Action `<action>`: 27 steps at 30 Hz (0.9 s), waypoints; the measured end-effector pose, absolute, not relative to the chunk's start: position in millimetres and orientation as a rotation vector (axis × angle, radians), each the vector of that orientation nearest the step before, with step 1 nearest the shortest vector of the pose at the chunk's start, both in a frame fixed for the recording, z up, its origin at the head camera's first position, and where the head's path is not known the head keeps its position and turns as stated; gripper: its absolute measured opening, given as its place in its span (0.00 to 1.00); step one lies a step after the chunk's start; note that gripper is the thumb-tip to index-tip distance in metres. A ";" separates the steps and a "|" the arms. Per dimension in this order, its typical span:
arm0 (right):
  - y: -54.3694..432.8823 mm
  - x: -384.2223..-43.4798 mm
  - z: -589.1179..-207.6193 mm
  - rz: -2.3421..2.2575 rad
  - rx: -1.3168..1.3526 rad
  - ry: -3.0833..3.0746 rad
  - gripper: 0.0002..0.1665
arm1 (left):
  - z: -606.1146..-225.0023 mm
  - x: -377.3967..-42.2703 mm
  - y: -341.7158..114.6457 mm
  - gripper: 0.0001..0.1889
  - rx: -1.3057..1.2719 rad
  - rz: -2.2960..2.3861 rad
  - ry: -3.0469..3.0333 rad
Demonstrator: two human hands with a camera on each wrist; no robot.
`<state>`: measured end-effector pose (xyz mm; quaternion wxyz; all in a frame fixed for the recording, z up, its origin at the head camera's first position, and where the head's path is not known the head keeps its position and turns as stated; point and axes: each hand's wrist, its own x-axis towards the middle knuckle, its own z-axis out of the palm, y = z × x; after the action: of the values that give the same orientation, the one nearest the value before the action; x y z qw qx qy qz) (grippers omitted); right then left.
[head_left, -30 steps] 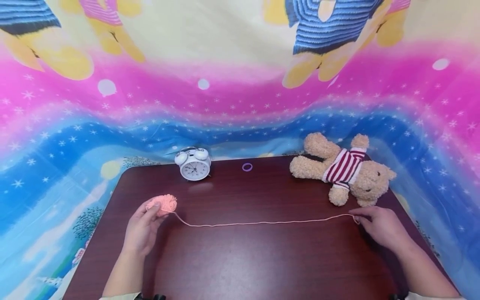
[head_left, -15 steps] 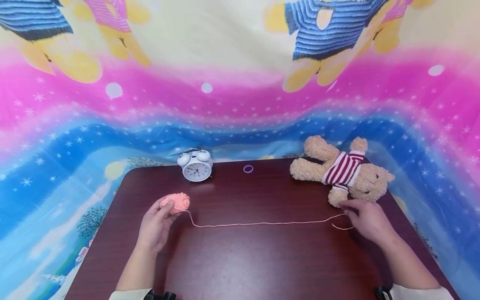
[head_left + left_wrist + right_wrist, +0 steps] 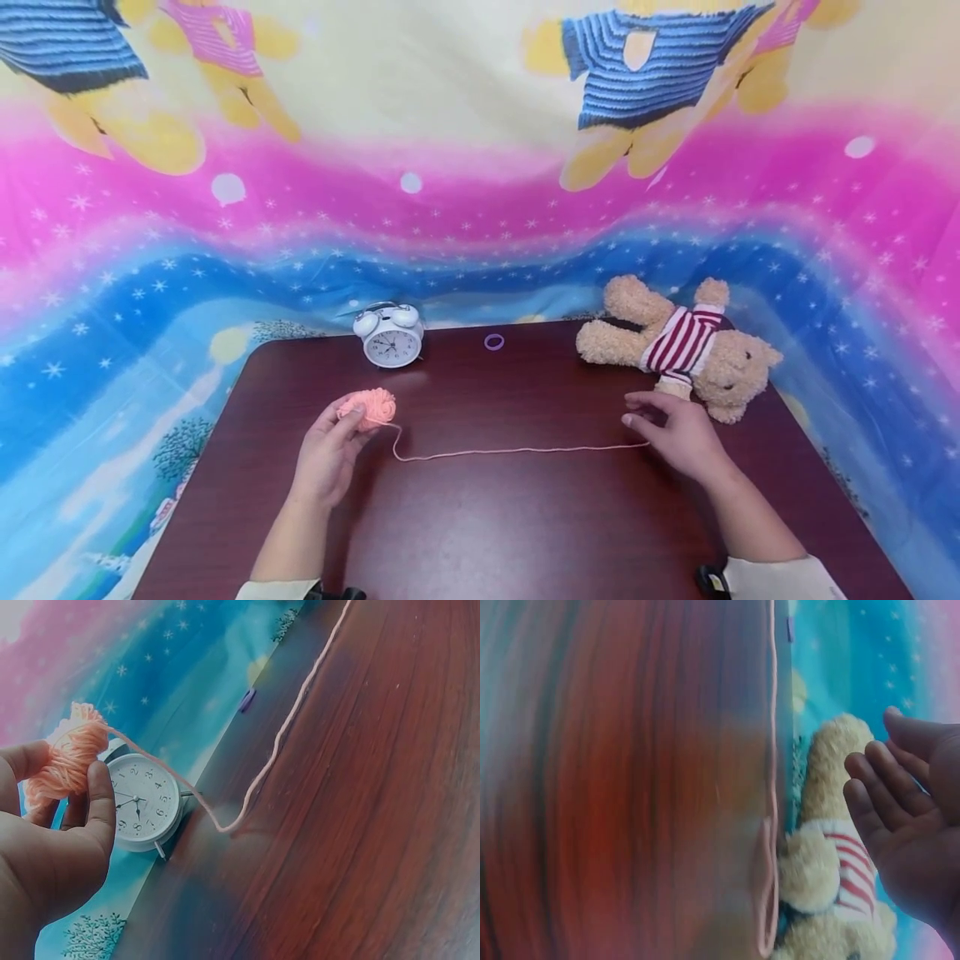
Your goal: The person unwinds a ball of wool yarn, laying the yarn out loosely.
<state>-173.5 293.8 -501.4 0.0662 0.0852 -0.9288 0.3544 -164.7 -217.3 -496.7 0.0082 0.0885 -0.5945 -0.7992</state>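
My left hand point(image 3: 328, 454) holds a ball of peach yarn point(image 3: 377, 407) between thumb and fingers, raised over the left part of the table. From the ball a strand of yarn point(image 3: 517, 451) drops and runs right along the tabletop. My right hand point(image 3: 684, 440) hovers at the strand's far end, in front of the teddy bear point(image 3: 678, 343). In the right wrist view the fingers point(image 3: 885, 780) are relaxed and hold nothing. There the yarn's end point(image 3: 766, 900) lies doubled back on the table, apart from the hand.
A white twin-bell alarm clock point(image 3: 392, 347) stands at the back left of the dark wood table point(image 3: 480, 533). A small purple ring point(image 3: 493, 342) lies near the back edge. The bear lies on its back at the right. A printed cloth point(image 3: 480, 208) hangs behind the table.
My right hand has let go of the yarn's end and moved left. My left hand has carried the ball slightly right, and the strand near it hangs slacker.
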 end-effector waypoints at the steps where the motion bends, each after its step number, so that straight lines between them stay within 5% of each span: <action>1: 289.2 -174.7 -503.5 1.096 0.271 -2.785 0.20 | -497.1 -164.7 -216.5 0.20 0.282 -2.497 -1.861; 27: 194.8 -196.3 -518.0 1.581 0.432 -2.665 0.27 | -496.5 -162.6 -187.6 0.21 0.266 -2.545 -1.851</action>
<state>-196.3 194.8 -518.0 0.0063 0.1380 -0.8518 0.5054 -162.6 -187.6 -496.5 -0.0084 0.0842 -0.5862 -0.8058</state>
